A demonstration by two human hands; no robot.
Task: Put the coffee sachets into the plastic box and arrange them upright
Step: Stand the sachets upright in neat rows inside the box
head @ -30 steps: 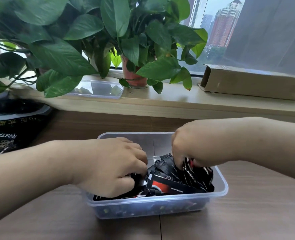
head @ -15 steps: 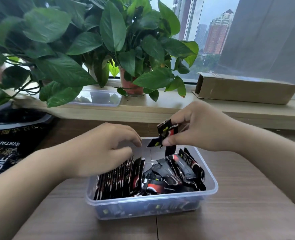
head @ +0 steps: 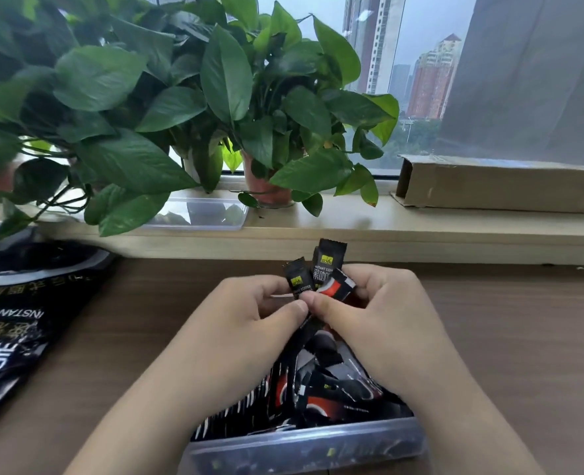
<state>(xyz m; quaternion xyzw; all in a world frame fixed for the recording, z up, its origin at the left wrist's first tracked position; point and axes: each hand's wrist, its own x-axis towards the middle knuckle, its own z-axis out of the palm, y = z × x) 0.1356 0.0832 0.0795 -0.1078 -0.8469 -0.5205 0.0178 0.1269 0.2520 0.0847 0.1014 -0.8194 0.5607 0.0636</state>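
My left hand and my right hand meet above the clear plastic box, thumbs touching. Together they pinch a small bunch of black coffee sachets with red and yellow print; the sachets' tops fan out above my fingers. Below my hands the box holds more sachets: a row standing upright on the left and a loose jumble on the right. My forearms hide the far part of the box.
A large black instant-coffee bag lies on the wooden table at the left. On the windowsill behind stand leafy potted plants, a clear plastic lid and a long cardboard box.
My right hand lifted sachets out of the jumble in the box. My left hand left the upright row and rose to join it; both now hold the bunch above the box.
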